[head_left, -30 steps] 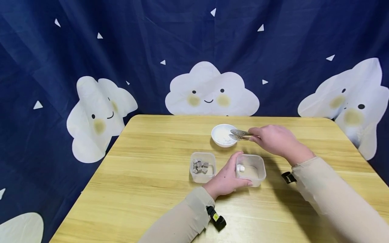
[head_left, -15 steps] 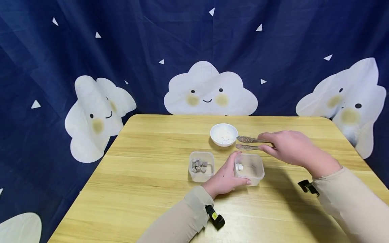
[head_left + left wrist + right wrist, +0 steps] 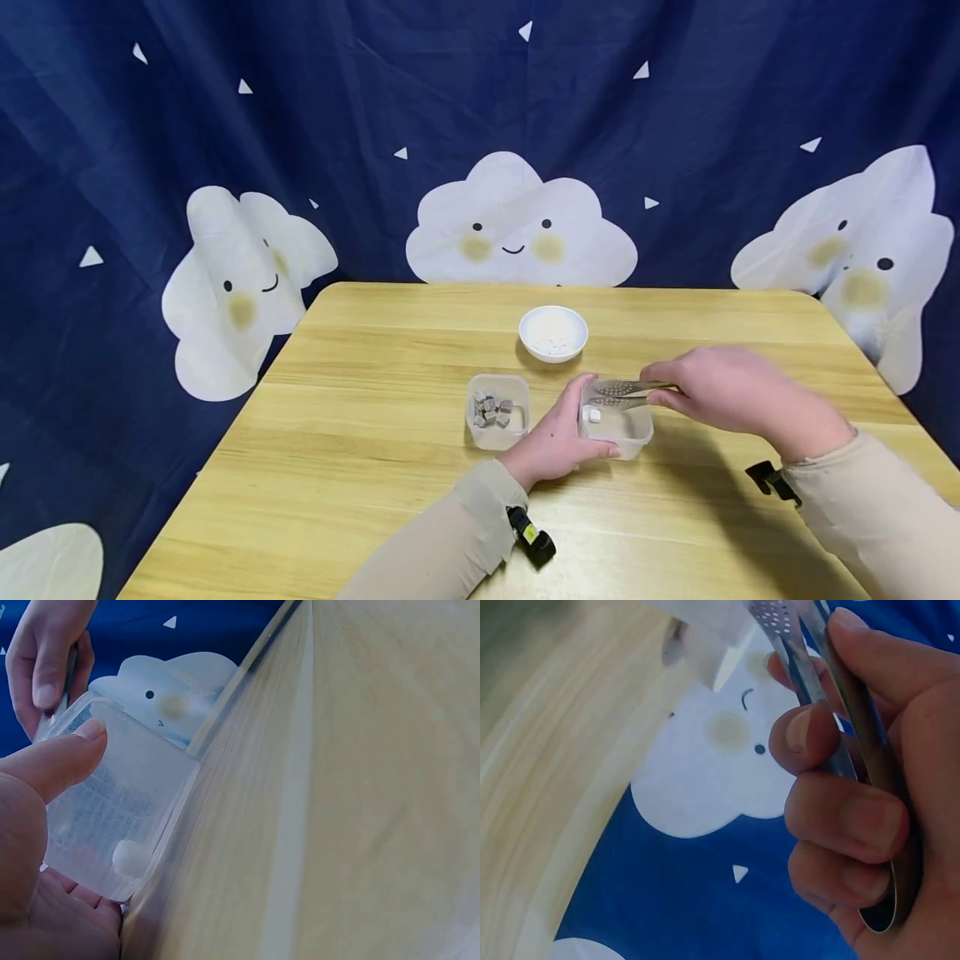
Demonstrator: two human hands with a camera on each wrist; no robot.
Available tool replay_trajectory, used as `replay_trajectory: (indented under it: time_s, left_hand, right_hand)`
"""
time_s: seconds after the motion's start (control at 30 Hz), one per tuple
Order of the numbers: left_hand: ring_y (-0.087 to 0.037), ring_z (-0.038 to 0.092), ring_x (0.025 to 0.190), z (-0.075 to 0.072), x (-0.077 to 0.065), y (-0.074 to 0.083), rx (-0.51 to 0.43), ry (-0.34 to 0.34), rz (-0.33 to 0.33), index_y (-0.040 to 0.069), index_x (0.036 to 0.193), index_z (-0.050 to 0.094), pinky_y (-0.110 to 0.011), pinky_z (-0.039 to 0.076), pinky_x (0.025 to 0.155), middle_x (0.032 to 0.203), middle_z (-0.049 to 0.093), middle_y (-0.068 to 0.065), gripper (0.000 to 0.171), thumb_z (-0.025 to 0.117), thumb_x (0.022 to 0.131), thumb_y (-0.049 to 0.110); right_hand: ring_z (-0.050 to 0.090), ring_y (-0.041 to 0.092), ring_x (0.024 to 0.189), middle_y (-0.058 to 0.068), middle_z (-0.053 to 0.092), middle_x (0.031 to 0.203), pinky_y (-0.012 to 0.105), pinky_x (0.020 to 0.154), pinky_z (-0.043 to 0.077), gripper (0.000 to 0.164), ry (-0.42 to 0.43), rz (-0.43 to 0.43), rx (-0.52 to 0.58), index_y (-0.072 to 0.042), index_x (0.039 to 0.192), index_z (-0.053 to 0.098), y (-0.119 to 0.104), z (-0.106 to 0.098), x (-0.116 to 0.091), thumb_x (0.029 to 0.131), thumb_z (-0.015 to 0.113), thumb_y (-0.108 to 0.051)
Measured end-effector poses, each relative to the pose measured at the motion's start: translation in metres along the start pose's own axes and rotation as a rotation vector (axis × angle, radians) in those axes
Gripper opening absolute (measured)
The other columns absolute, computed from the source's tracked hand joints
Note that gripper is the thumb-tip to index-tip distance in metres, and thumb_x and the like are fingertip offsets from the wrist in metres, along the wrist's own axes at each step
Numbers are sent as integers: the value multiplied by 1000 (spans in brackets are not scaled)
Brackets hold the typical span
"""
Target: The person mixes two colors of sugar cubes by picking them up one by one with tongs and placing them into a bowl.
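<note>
My left hand (image 3: 551, 437) grips a clear plastic container (image 3: 626, 432) by its left side, thumb and fingers on its walls. Inside the container a single white cube (image 3: 595, 415) lies near the left wall; the left wrist view shows this white cube (image 3: 131, 859) too. With my right hand (image 3: 720, 392) I hold metal tongs (image 3: 621, 387), their perforated tips over or inside the container, just above the cube. In the right wrist view, my fingers curl round the arms of the tongs (image 3: 877, 757). Whether anything sits between the tips cannot be told.
A white bowl (image 3: 552, 357) with small white pieces stands behind the container. To the left, another clear container (image 3: 498, 381) holds several grey cubes (image 3: 491, 410). All stand on a wooden table (image 3: 360, 417) before a blue curtain (image 3: 360, 92).
The tongs have moved from the bowl, first right and then toward me, to the right-hand container. My left hand keeps its grip on that container.
</note>
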State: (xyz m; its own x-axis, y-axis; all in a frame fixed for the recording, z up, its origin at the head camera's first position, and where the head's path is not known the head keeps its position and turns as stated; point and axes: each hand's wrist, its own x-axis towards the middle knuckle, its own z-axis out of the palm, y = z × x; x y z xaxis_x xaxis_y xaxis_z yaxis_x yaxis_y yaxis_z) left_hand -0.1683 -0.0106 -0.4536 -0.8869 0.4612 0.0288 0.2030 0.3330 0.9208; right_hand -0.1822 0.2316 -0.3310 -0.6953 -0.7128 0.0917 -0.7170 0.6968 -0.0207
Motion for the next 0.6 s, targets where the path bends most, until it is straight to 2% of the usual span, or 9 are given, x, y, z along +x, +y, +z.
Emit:
replay_trajectory:
  time_s: [0.2,0.4,0.6]
  left_hand:
    - [-5,46,126,0,1,-1,-6,-3,24,24,159,21,-34,34,111,147,43,11,105,89,78,28]
    - [-6,45,129,1,2,-1,-20,-14,37,22,159,20,-32,32,113,152,42,5,105,89,79,26]
    - [-6,45,130,0,0,0,-44,-10,19,24,159,20,-33,32,113,154,40,8,106,89,79,27]
  right_hand:
    - [48,4,56,-18,56,70,38,50,44,13,-47,7,-12,-30,91,65,-6,11,7,89,77,-29]
    - [45,6,54,-17,53,66,37,47,42,20,-79,25,-49,-30,83,60,-18,10,9,85,80,-33]
    - [50,7,58,-15,54,70,40,51,46,21,-142,73,-62,-27,92,65,-28,5,12,82,78,-41]
